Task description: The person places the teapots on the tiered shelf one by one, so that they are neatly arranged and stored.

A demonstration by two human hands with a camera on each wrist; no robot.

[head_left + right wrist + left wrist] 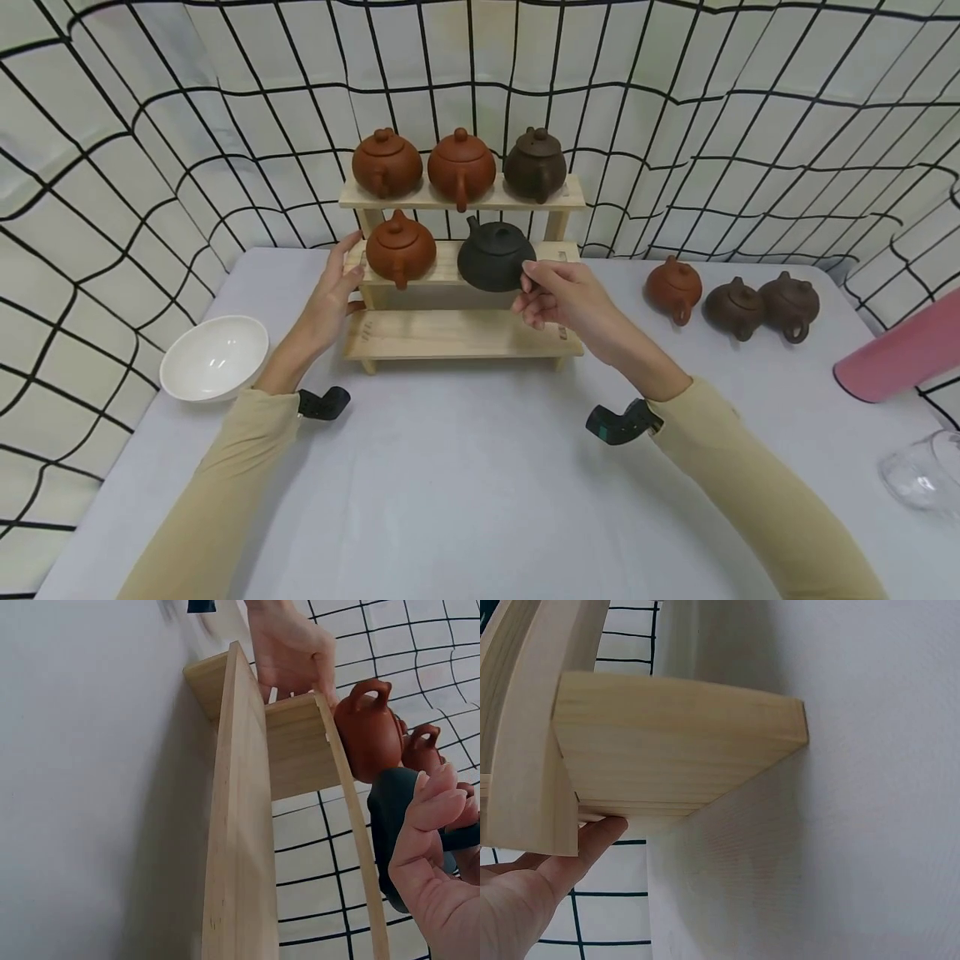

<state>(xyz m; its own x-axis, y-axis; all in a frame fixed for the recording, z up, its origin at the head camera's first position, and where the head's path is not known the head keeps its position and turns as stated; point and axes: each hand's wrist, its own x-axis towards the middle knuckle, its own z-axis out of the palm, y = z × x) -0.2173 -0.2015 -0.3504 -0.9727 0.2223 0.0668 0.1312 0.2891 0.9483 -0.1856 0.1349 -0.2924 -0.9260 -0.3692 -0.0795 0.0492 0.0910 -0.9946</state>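
A wooden three-step stand (457,335) stands at the back of the table. My right hand (564,296) pinches the handle of a black teapot (491,257) at the middle shelf's right half; whether its base touches the wood I cannot tell. In the right wrist view, fingers curl round the handle beside the dark body (390,817). My left hand (322,300) grips the left end of the stand, its thumb lower than the fingers. To the black pot's left, a reddish-brown teapot (401,247) sits on the same shelf.
On the top shelf are two reddish teapots (387,162) and a dark brown teapot (536,165). Further right stand a reddish teapot (672,289) and two brown teapots (734,307). A white bowl (215,358), pink cylinder (900,354), clear glass (922,471) and black wire mesh (637,92) surround the space.
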